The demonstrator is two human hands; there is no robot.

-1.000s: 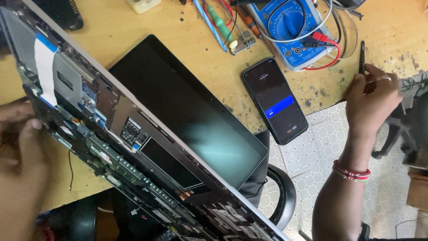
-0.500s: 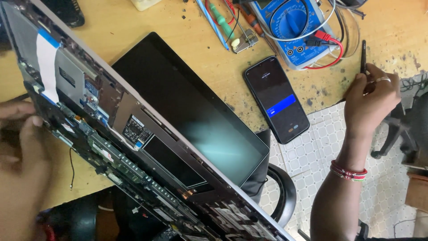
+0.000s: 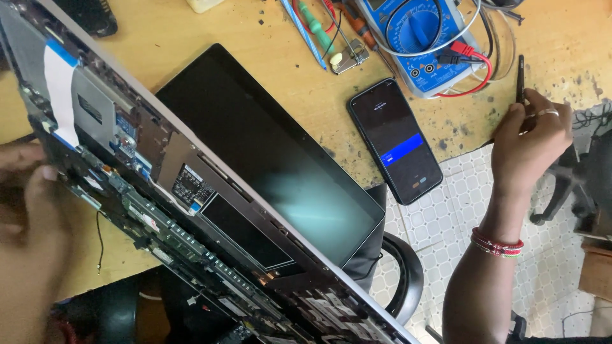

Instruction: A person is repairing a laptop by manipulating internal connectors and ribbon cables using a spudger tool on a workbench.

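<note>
- Two hands work at a wooden desk [image 3: 210, 32], one at each edge of the view.
- At far left, the left hand [image 3: 29, 210] is blurred and close to the camera; it touches the lower left edge of the opened laptop base [image 3: 159, 191]. Whether its fingers grip or only rest there I cannot tell.
- That laptop base is tilted up with its inner side toward the camera, showing circuit boards, a white ribbon cable [image 3: 60, 92] and a dark rectangular panel; it runs diagonally from top left to bottom right.
- Behind it lies the laptop's dark screen [image 3: 274, 153], flat on the desk and still joined at the hinge side.
- Further right, a black smartphone [image 3: 395, 140] lies face up on the desk with a blue bar lit on its display.
- Above it sits a blue multimeter [image 3: 414, 38] with red and black leads, beside screwdrivers [image 3: 319, 32].
- At far right, the right hand [image 3: 532, 140], ring on one finger and beaded bracelet [image 3: 497, 245] on the wrist, pinches a thin black tool [image 3: 521, 79] between its fingers, held upright over the desk's edge.
</note>
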